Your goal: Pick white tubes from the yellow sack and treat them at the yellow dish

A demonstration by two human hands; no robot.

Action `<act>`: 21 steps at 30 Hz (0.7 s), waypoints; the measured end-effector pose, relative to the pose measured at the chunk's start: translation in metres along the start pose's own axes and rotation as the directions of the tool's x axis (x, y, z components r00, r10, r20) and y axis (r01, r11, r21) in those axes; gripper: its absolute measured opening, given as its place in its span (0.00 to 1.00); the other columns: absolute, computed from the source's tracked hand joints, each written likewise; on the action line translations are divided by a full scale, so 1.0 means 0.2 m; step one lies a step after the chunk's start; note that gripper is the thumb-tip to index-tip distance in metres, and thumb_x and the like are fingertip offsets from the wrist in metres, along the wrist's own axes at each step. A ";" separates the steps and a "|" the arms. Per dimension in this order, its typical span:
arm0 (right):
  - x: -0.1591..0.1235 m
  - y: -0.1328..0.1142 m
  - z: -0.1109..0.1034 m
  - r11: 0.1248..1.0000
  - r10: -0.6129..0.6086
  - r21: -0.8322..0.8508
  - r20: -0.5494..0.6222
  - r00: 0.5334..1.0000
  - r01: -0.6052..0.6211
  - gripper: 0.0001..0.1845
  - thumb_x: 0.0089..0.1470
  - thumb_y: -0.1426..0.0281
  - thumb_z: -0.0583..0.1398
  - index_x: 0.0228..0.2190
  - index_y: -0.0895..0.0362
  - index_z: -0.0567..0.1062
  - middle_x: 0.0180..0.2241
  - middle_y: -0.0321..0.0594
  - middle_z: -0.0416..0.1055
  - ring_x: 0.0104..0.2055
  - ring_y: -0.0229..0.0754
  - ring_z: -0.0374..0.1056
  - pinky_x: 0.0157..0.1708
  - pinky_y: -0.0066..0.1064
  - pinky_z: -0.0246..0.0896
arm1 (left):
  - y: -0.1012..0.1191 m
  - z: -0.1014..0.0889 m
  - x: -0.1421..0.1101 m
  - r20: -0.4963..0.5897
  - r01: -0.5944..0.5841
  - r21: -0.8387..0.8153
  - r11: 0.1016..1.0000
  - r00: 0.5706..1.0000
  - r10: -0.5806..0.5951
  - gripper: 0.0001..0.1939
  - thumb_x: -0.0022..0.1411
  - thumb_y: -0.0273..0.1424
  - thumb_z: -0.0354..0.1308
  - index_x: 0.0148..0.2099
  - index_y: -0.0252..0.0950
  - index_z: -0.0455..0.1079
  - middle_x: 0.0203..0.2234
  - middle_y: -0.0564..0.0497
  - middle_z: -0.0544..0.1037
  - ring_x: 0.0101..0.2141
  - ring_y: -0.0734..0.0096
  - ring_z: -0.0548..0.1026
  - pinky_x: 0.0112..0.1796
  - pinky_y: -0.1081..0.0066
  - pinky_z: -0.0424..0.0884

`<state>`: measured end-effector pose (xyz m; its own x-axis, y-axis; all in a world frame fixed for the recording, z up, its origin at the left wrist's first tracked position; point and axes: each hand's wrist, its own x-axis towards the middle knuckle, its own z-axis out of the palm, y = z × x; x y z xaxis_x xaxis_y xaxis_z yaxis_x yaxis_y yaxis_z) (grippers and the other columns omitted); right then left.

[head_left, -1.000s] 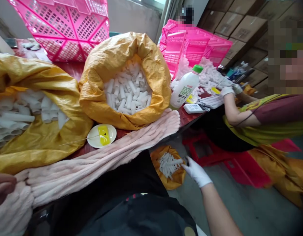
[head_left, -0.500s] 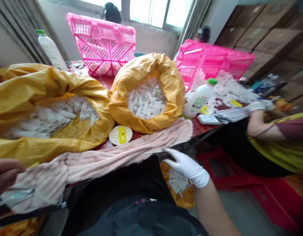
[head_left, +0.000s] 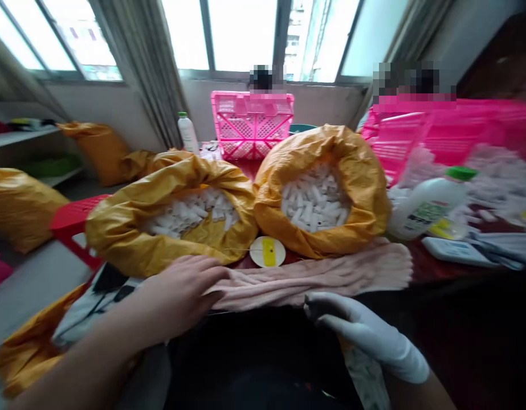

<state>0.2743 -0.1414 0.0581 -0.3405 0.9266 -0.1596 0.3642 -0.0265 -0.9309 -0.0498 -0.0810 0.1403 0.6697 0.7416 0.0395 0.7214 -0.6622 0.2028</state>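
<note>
My bare left hand [head_left: 188, 290] is over the left part of a pink ribbed towel [head_left: 297, 273] along the table's front edge. Its fingers point right, loosely bent and a little apart; nothing shows in them. Under the wrist the towel is hidden. My right hand [head_left: 365, 330], in a white glove, hovers by the towel's front edge with thumb and fingers apart, holding nothing visible. Beyond the towel are two yellow sacks, the left sack [head_left: 117, 228] and the right sack [head_left: 369, 199], rolled open around short white tubes [head_left: 309, 199]. Between them lies a round white dish [head_left: 256, 259] with a yellow patch.
Pink baskets, the nearer one [head_left: 254, 125], stand behind the sacks. A white bottle [head_left: 429, 208] with a green cap leans at right, near a white device [head_left: 457, 251]. A red stool [head_left: 77, 228] and yellow sacks [head_left: 23, 208] are at left. People's heads show behind the baskets.
The view has swung left, bringing the floor and shelf into sight. My left hand has come from the left edge over the towel. My right hand remains with thumb and fingers apart.
</note>
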 end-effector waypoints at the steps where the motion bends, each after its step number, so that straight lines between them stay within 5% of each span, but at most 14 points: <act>1: 0.05 -0.01 0.02 0.996 -0.019 0.090 0.003 1.000 0.019 0.16 0.50 0.65 0.58 0.42 0.53 0.71 0.38 0.41 0.72 0.39 0.42 0.68 0.40 0.33 0.65 | 0.04 0.01 0.06 0.041 -0.044 0.040 0.998 0.998 0.043 0.11 0.59 0.37 0.45 0.37 0.42 0.68 0.34 0.52 0.73 0.37 0.70 0.69 0.40 0.71 0.62; 4: 0.21 -0.02 0.07 0.941 -0.077 0.323 -0.083 0.994 0.100 0.13 0.49 0.65 0.59 0.38 0.56 0.72 0.29 0.39 0.72 0.29 0.37 0.67 0.30 0.28 0.65 | 0.14 0.05 0.26 0.094 -0.108 0.147 0.983 0.991 0.095 0.07 0.56 0.27 0.47 0.28 0.36 0.66 0.22 0.51 0.72 0.29 0.69 0.70 0.38 0.65 0.62; 9: 0.42 0.04 0.09 0.859 -0.076 0.476 -0.246 0.966 0.189 0.11 0.49 0.64 0.59 0.34 0.57 0.72 0.20 0.34 0.68 0.19 0.30 0.60 0.18 0.22 0.56 | 0.18 0.13 0.41 0.109 -0.152 0.172 0.973 0.985 0.134 0.04 0.54 0.25 0.48 0.31 0.35 0.63 0.22 0.51 0.72 0.25 0.65 0.72 0.30 0.65 0.64; 17: 0.47 0.26 0.08 0.926 -0.011 0.339 -0.412 0.911 0.164 0.15 0.45 0.61 0.61 0.33 0.57 0.74 0.29 0.41 0.74 0.28 0.37 0.68 0.27 0.26 0.66 | 0.10 0.19 0.40 0.167 -0.132 0.143 0.981 0.980 0.108 0.04 0.52 0.26 0.50 0.33 0.35 0.64 0.26 0.49 0.74 0.28 0.64 0.73 0.29 0.65 0.65; 21: 0.44 0.34 0.05 0.964 -0.031 0.225 -0.428 0.903 0.139 0.16 0.41 0.61 0.63 0.33 0.56 0.75 0.34 0.44 0.75 0.34 0.44 0.71 0.32 0.27 0.70 | 0.09 0.16 0.29 0.242 -0.303 -0.019 0.953 0.923 0.298 0.06 0.54 0.32 0.52 0.36 0.37 0.67 0.31 0.51 0.75 0.31 0.66 0.73 0.28 0.69 0.65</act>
<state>0.2599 -0.0667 -0.0227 0.0519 0.9983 0.0248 0.1093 0.0190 -0.9938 0.0080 -0.0540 0.1146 0.8762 0.4613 -0.1395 0.4812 -0.8534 0.2003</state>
